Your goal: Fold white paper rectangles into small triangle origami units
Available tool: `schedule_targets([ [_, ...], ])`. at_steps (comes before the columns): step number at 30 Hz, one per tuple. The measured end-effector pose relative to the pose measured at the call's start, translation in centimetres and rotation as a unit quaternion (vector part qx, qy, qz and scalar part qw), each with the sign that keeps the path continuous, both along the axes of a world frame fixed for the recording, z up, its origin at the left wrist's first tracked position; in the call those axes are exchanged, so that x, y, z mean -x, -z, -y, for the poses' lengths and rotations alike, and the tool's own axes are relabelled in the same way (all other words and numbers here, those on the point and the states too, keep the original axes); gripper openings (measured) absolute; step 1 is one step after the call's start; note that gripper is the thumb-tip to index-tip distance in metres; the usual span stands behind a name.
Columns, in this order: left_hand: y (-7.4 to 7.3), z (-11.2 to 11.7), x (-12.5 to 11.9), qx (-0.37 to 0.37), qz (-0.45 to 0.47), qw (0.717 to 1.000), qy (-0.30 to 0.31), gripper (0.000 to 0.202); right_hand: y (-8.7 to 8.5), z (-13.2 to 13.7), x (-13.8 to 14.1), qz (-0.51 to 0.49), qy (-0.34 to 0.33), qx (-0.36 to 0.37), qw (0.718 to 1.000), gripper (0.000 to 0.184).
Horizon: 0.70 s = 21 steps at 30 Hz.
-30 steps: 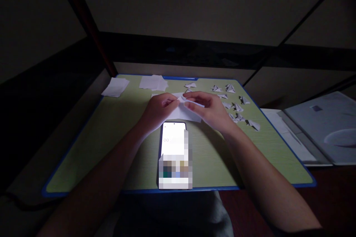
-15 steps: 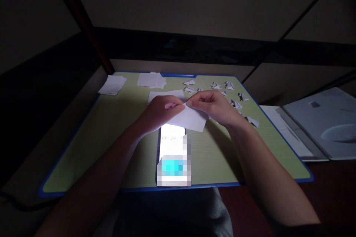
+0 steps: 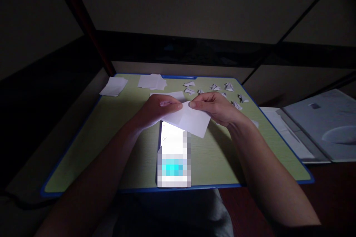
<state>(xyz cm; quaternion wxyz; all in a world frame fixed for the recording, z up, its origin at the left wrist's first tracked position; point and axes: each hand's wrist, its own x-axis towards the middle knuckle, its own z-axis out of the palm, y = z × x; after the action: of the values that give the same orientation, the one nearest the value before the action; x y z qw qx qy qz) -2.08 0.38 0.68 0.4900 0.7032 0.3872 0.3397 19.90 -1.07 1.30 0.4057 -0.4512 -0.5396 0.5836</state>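
Observation:
A sheet of white paper (image 3: 194, 120) is held up above the table, tilted, between my two hands. My left hand (image 3: 164, 107) is closed on its left side, thumb lying along the top edge. On the upper right part, my right hand (image 3: 213, 105) pinches the same sheet between thumb and fingers. Below the paper lies a lit phone (image 3: 172, 142), its upper part partly covered by the sheet and its lower part blurred out. Behind my left hand another white sheet (image 3: 178, 95) rests on the table, mostly hidden.
Several small folded paper pieces (image 3: 228, 87) lie at the table's back right. Two stacks of white paper, a left one (image 3: 113, 86) and a middle one (image 3: 151, 81), sit along the back. The green table (image 3: 91, 148) has a blue rim. A pale flat box (image 3: 319, 126) stands at right.
The held paper has tilted and come slightly lower, showing more of its face and covering more of the phone's digits. My thumbs have moved a little apart.

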Motion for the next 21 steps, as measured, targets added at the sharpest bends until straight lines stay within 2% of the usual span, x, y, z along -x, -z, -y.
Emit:
schedule_targets([
  [4, 0.7, -0.8, 0.4, 0.040, 0.096, 0.994, -0.014, 0.038, 0.3, -0.4, 0.4, -0.053, 0.104, -0.010, 0.993, 0.033],
  [8, 1.1, -0.8, 0.1, 0.031, 0.108, 0.994, -0.009, 0.042, 0.7, -0.9, 0.9, -0.092, 0.166, -0.030, 0.981, 0.034],
  [13, 1.0, -0.4, -0.3, 0.016, 0.069, 0.997, -0.007, 0.037, 0.9, -0.9, 1.3, -0.110, 0.177, -0.035, 0.977, 0.033],
  [17, 0.7, -0.4, -0.3, 0.005, 0.070, 0.997, -0.014, 0.031, 0.7, -0.7, 1.5, -0.122, 0.167, -0.032, 0.978, 0.032],
  [21, 0.5, -0.2, -0.2, 0.027, 0.085, 0.996, -0.018, 0.028, 0.6, -0.6, 1.7, -0.132, 0.158, -0.017, 0.978, 0.031],
])
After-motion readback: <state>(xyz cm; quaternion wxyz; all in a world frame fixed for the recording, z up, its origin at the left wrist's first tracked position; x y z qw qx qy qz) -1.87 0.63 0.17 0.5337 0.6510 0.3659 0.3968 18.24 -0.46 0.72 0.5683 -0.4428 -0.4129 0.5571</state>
